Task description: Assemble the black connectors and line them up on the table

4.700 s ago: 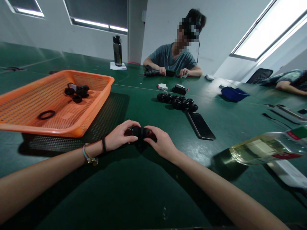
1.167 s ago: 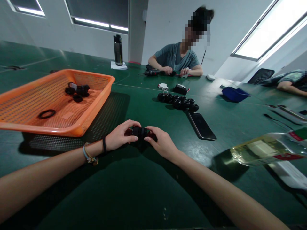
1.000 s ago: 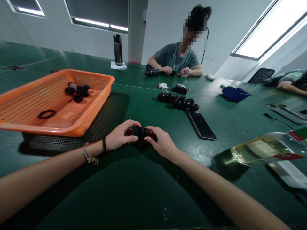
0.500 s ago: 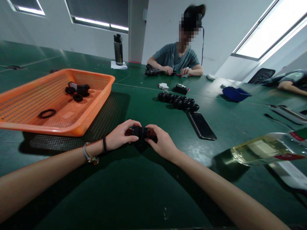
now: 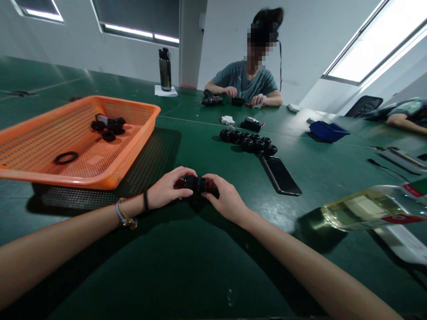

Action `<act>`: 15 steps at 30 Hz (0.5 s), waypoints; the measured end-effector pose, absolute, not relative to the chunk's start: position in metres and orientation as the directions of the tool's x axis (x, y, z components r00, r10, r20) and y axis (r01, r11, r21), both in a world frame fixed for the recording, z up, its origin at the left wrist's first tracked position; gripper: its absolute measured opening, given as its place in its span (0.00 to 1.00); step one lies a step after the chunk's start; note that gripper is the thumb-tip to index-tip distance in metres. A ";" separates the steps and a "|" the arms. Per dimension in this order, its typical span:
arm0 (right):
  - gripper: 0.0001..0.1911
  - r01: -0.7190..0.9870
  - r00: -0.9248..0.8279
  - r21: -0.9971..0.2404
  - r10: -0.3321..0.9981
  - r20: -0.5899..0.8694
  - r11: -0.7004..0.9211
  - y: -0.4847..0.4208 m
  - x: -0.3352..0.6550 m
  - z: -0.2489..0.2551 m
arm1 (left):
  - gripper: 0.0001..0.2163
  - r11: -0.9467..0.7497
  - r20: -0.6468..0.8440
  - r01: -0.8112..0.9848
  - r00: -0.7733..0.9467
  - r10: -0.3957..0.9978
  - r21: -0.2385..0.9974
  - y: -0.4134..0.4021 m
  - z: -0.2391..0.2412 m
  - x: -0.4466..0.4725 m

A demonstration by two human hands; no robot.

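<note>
Between my two hands, low over the green table [image 5: 187, 266], is a small black wheel-like part [image 5: 194, 183], its far ends hidden by my fingers. My left hand [image 5: 171, 184] grips its left end between thumb and fingers. From the other side, my right hand [image 5: 227, 198] pinches the right end. Beyond my hands stands a cluster of several round black wheel-like parts [image 5: 248, 141]. An orange basket [image 5: 110, 178] to the left holds some loose black pieces [image 5: 108, 126] and a flat black ring [image 5: 66, 158].
A phone [image 5: 282, 175] lies right of my hands. Farther right, a bottle of yellowish liquid [image 5: 370, 206] rests on its side. A blue tray [image 5: 328, 131], a power drill [image 5: 211, 98] and a dark water bottle [image 5: 164, 69] are farther back. A person [image 5: 248, 80] sits opposite, handling small parts.
My hands and the black part stay almost still. Across the table, the person's hand on the left side of the view has lifted slightly and moved left from a dark piece.
</note>
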State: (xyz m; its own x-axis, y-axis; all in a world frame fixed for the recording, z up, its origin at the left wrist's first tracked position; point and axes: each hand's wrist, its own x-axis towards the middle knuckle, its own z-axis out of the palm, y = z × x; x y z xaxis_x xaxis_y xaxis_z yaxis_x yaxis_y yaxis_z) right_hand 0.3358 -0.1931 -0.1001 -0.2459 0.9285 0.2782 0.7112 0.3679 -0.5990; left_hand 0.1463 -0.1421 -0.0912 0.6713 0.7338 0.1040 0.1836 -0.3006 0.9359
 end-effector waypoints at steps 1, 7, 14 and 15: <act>0.18 0.709 -0.249 -0.599 0.926 0.283 0.373 -0.193 0.336 -0.100 | 0.16 -0.303 0.105 0.184 0.672 0.733 0.935 -0.142 -0.091 0.146; 0.17 0.708 -0.249 -0.602 0.929 0.274 0.368 -0.193 0.336 -0.100 | 0.16 -0.310 0.104 0.191 0.677 0.729 0.931 -0.142 -0.092 0.146; 0.17 0.704 -0.252 -0.611 0.931 0.263 0.363 -0.194 0.335 -0.099 | 0.16 -0.295 0.093 0.192 0.673 0.734 0.936 -0.142 -0.092 0.146; 0.17 0.702 -0.253 -0.612 0.931 0.263 0.364 -0.194 0.335 -0.099 | 0.16 -0.295 0.091 0.195 0.673 0.734 0.935 -0.142 -0.092 0.146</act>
State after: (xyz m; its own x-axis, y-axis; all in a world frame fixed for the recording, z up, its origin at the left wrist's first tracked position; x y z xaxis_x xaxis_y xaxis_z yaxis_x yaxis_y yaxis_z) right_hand 0.3354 -0.1935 -0.0989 -0.2530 0.9311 0.2630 0.7019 0.3637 -0.6125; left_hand 0.1461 -0.1423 -0.0917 0.6727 0.7343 0.0912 0.1954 -0.2951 0.9353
